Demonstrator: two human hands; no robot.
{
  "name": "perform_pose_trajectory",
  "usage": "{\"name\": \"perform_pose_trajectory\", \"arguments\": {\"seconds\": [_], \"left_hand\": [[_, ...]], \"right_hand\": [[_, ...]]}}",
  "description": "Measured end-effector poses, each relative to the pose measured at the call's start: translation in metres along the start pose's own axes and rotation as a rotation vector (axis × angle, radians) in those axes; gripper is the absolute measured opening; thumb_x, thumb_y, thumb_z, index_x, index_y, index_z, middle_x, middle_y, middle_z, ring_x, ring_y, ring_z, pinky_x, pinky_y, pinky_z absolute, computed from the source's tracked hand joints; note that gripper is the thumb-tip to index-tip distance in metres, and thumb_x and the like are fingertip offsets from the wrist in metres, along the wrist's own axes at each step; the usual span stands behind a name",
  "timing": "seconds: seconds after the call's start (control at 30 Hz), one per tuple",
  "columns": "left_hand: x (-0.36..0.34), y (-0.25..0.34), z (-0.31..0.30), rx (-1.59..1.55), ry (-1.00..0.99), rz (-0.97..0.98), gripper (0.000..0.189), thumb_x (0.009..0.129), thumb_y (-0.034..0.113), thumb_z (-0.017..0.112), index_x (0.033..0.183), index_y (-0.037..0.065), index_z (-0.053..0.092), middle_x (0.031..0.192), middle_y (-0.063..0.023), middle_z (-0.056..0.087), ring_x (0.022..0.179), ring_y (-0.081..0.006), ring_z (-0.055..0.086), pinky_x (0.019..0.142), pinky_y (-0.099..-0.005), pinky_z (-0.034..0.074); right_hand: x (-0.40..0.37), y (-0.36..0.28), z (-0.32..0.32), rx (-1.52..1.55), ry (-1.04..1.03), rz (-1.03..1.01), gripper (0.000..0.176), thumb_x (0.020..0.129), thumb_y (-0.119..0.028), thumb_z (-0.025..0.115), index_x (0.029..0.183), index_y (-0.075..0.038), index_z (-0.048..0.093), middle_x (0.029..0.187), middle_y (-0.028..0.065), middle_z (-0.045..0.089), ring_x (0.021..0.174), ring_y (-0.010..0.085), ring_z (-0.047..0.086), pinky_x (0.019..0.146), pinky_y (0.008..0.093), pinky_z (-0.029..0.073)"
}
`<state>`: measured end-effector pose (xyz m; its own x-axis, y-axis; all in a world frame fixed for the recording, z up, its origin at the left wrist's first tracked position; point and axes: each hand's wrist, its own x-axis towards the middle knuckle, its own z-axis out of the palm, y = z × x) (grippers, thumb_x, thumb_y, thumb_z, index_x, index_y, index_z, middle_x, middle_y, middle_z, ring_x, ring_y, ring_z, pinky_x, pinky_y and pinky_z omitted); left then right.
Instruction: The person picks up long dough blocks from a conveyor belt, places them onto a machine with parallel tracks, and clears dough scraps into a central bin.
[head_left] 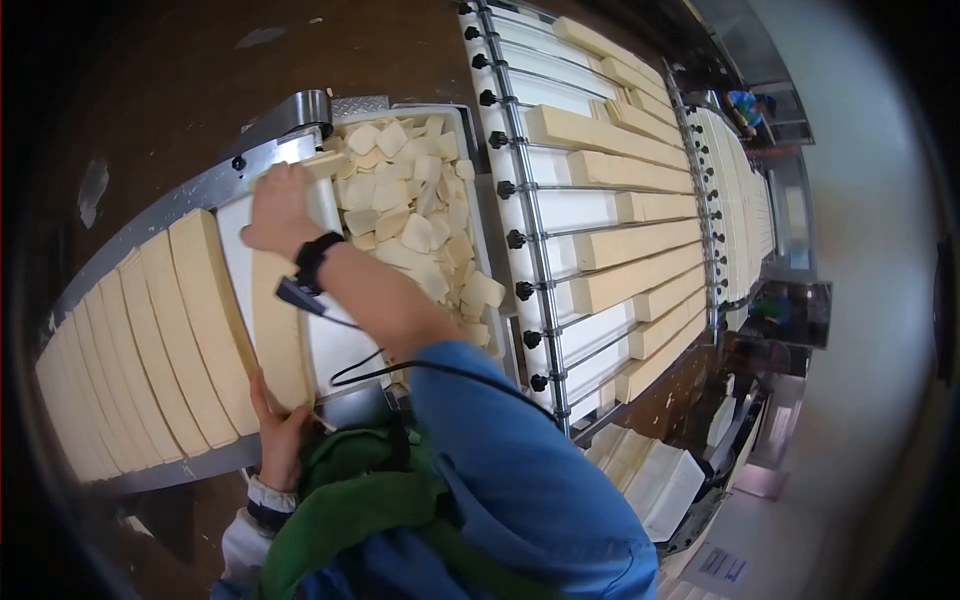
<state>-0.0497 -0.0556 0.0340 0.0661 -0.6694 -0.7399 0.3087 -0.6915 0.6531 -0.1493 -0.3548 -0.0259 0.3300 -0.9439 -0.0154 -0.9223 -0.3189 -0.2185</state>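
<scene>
A long pale stack of thin sheets point(278, 320) lies lengthwise between my hands on a white surface. My right hand point(280, 208), with a black wristband, is closed over its far end; small pale pieces point(326, 164) show beside the fingertips. At the near end, my left hand point(281, 440) grips the stack with its thumb and fingers on either side. Left of it stands a row of similar long blocks point(165, 320), packed side by side. A tray point(458, 112) of loose, squarish pale scraps point(415, 230) is to the right.
Beyond the tray, a conveyor with metal rods and black knobs point(523, 290) carries long pale blocks point(635, 245). A curved metal part point(310, 108) stands near my right hand. A black cable point(480, 378) crosses my right arm. Another person point(745, 108) is far off at upper right.
</scene>
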Motion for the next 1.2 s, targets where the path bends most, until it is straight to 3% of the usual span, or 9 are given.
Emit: {"name": "perform_pose_trajectory", "arguments": {"seconds": [0.17, 0.23, 0.4, 0.53, 0.77, 0.9, 1.0, 1.07, 1.2], "left_hand": [[0.04, -0.025, -0.003, 0.876, 0.14, 0.426, 0.096, 0.077, 0.016, 0.083, 0.155, 0.008, 0.029, 0.126, -0.0215, 0.063, 0.108, -0.0387, 0.066, 0.089, -0.0426, 0.054], [0.047, -0.024, 0.008, 0.948, 0.206, 0.41, 0.096, 0.072, 0.019, 0.086, 0.151, 0.005, 0.033, 0.125, -0.0248, 0.062, 0.111, -0.0418, 0.065, 0.092, -0.0447, 0.053], [0.068, -0.028, 0.028, 1.056, 0.347, 0.483, 0.09, 0.066, 0.02, 0.088, 0.143, 0.004, 0.043, 0.122, -0.0244, 0.064, 0.113, -0.0422, 0.064, 0.095, -0.0459, 0.052], [0.058, 0.03, 0.128, 1.008, 0.142, 0.708, 0.08, 0.067, 0.018, 0.087, 0.137, 0.008, 0.05, 0.12, -0.0195, 0.067, 0.112, -0.0407, 0.065, 0.094, -0.0453, 0.053], [0.066, 0.091, 0.357, 1.191, -0.112, 0.928, 0.075, 0.068, 0.023, 0.087, 0.135, 0.011, 0.054, 0.112, -0.0172, 0.071, 0.106, -0.0376, 0.069, 0.09, -0.0427, 0.056], [0.068, 0.093, 0.418, 1.367, -0.148, 0.949, 0.084, 0.07, 0.032, 0.085, 0.144, 0.011, 0.05, 0.102, -0.0209, 0.072, 0.097, -0.0417, 0.07, 0.09, -0.0476, 0.056], [0.06, 0.093, 0.449, 1.271, -0.249, 0.922, 0.083, 0.076, 0.034, 0.083, 0.147, 0.007, 0.048, 0.103, -0.021, 0.072, 0.094, -0.0382, 0.071, 0.085, -0.0425, 0.057], [0.087, 0.069, 0.465, 1.095, -0.315, 0.826, 0.082, 0.079, 0.034, 0.081, 0.147, 0.004, 0.048, 0.099, -0.02, 0.073, 0.088, -0.035, 0.072, 0.079, -0.0403, 0.057], [0.115, 0.043, 0.486, 0.925, -0.254, 0.74, 0.072, 0.091, 0.026, 0.075, 0.149, -0.002, 0.044, 0.076, -0.0093, 0.071, 0.064, -0.0141, 0.065, 0.059, -0.0293, 0.05]], "right_hand": [[-0.057, 0.114, -0.048, 0.331, -0.073, -0.029, 0.071, 0.064, -0.05, 0.081, 0.106, 0.005, 0.064, 0.102, 0.0228, 0.064, 0.096, 0.0416, 0.063, 0.085, 0.0471, 0.05], [-0.076, 0.146, -0.05, 0.35, -0.184, -0.317, 0.056, 0.069, -0.045, 0.08, 0.11, -0.01, 0.067, 0.094, 0.0231, 0.064, 0.089, 0.0426, 0.066, 0.075, 0.0482, 0.053], [-0.134, 0.158, -0.085, 0.143, -0.059, -0.238, 0.031, 0.084, -0.031, 0.065, 0.114, -0.026, 0.071, 0.093, 0.0208, 0.06, 0.089, 0.04, 0.065, 0.075, 0.0503, 0.051], [-0.208, 0.251, -0.157, 0.054, 0.386, -0.019, 0.047, 0.074, -0.019, 0.076, 0.119, -0.027, 0.07, 0.099, 0.021, 0.06, 0.092, 0.0414, 0.062, 0.074, 0.0508, 0.051], [-0.277, 0.491, -0.215, 0.216, 0.146, 0.21, 0.071, 0.069, -0.024, 0.08, 0.137, -0.025, 0.058, 0.107, 0.0243, 0.07, 0.106, 0.0368, 0.066, 0.086, 0.0443, 0.054], [-0.285, 0.561, -0.202, 0.865, 0.08, 0.675, 0.097, 0.074, -0.031, 0.078, 0.155, -0.012, 0.03, 0.109, 0.0243, 0.07, 0.109, 0.0342, 0.067, 0.09, 0.0418, 0.053], [-0.291, 0.533, -0.208, 0.717, 0.182, 0.829, 0.087, 0.078, -0.036, 0.075, 0.147, 0.004, 0.04, 0.104, 0.0247, 0.07, 0.104, 0.0333, 0.068, 0.087, 0.0435, 0.053], [-0.289, 0.512, -0.196, -0.182, 0.531, 0.484, 0.053, 0.084, -0.028, 0.074, 0.125, 0.003, 0.062, 0.096, 0.0223, 0.069, 0.093, 0.0365, 0.067, 0.083, 0.0445, 0.054], [-0.29, 0.409, -0.206, 0.249, 0.42, 0.535, 0.032, 0.086, -0.028, 0.073, 0.098, 0.002, 0.07, 0.094, 0.0233, 0.068, 0.094, 0.0392, 0.064, 0.086, 0.0482, 0.051]]}}
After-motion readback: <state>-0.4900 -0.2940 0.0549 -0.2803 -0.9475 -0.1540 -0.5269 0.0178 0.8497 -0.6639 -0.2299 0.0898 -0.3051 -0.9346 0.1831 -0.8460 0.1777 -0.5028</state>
